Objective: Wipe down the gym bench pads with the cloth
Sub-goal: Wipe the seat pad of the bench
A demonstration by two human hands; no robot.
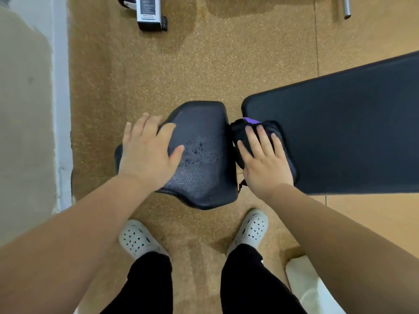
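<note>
The left hand is lying flat on the left part of the seat pad, fingers spread and straight, gripping nothing. Wet droplets are glistening at the seat pad's middle. Just right of the seat pad, the right hand is pressing the dark cloth with straight, open fingers onto the back pad, at the end nearest the seat pad.

hands on seat pad, cloth
</note>
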